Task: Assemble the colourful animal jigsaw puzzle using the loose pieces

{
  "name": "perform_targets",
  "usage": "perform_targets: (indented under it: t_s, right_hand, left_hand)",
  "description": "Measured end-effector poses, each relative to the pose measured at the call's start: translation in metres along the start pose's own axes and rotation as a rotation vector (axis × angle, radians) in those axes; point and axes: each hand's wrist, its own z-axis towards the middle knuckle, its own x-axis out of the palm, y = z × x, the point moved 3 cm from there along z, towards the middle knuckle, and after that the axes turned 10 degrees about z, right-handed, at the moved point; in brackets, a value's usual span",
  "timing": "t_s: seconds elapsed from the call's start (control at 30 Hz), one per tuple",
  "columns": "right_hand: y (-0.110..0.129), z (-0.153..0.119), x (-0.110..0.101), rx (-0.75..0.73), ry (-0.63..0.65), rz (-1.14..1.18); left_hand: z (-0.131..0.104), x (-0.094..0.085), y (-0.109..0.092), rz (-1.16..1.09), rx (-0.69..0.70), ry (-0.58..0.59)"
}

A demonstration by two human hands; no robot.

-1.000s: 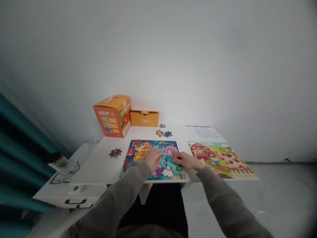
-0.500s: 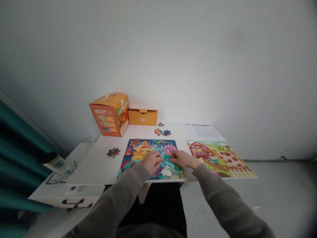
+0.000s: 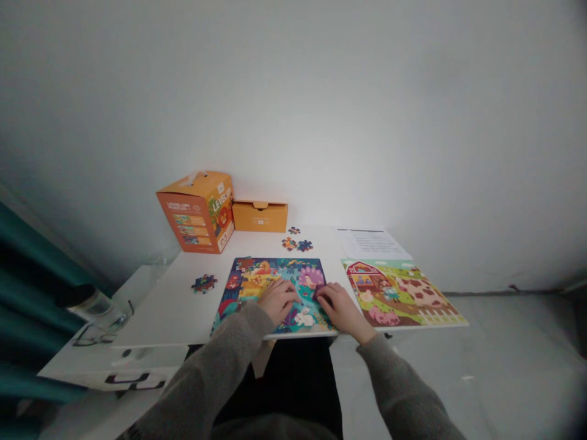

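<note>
A colourful animal jigsaw puzzle [image 3: 261, 282] lies on the white table in front of me, with a lion, a pink bird and a white rabbit on it. My left hand [image 3: 279, 300] rests on its middle, fingers stretched out and holding nothing. At the puzzle's right edge, my right hand [image 3: 340, 309] has its thumb and fingers closed on a small dark purple puzzle piece [image 3: 317, 291], which the fingers partly cover. A reddish-brown piece [image 3: 246, 263] lies at the puzzle's upper left corner.
A finished-looking farm puzzle [image 3: 403, 293] lies to the right, below a printed sheet [image 3: 373, 243]. Loose pieces [image 3: 204, 283] sit at left, more pieces [image 3: 304, 245] behind. An orange puzzle box [image 3: 197, 211] and open drawer-like box [image 3: 260, 217] stand at back; a bottle [image 3: 98, 308] is far left.
My right hand has drawn back toward the puzzle's right edge, and a dark purple piece now shows at its fingertips. My left hand stays on the puzzle. The view has shifted slightly.
</note>
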Motion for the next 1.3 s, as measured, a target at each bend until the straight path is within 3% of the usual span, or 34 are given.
perform_targets:
  t_s: [0.1, 0.2, 0.33, 0.6, 0.93, 1.07, 1.2, 1.3]
  right_hand:
    - [0.005, -0.021, -0.005, -0.088, -0.052, 0.054]
    - [0.013, -0.039, -0.003, -0.163, -0.001, 0.019]
    - [0.021, -0.047, 0.000, -0.161, 0.007, -0.036]
    - [0.024, -0.029, 0.000, -0.155, 0.101, -0.081]
    - [0.016, -0.012, 0.030, -0.145, 0.205, -0.215]
    - [0.015, -0.013, 0.031, -0.162, 0.182, -0.225]
    - [0.012, -0.014, 0.032, -0.182, 0.163, -0.226]
    - [0.010, -0.014, 0.033, -0.186, 0.151, -0.218]
  left_hand:
    - [0.001, -0.002, -0.003, 0.016, 0.001, 0.013]
    - [0.000, -0.006, -0.007, 0.030, 0.025, 0.028]
    - [-0.001, -0.009, -0.011, 0.039, 0.045, 0.056]
    - [-0.001, -0.009, -0.011, 0.025, 0.032, 0.033]
    - [0.001, -0.009, -0.011, -0.008, -0.010, 0.006]
    - [0.000, -0.017, -0.010, -0.110, -0.035, -0.107]
    - [-0.018, -0.044, 0.021, -0.159, -0.132, -0.290]
    - [-0.047, -0.071, 0.073, -0.021, -0.230, -0.251]
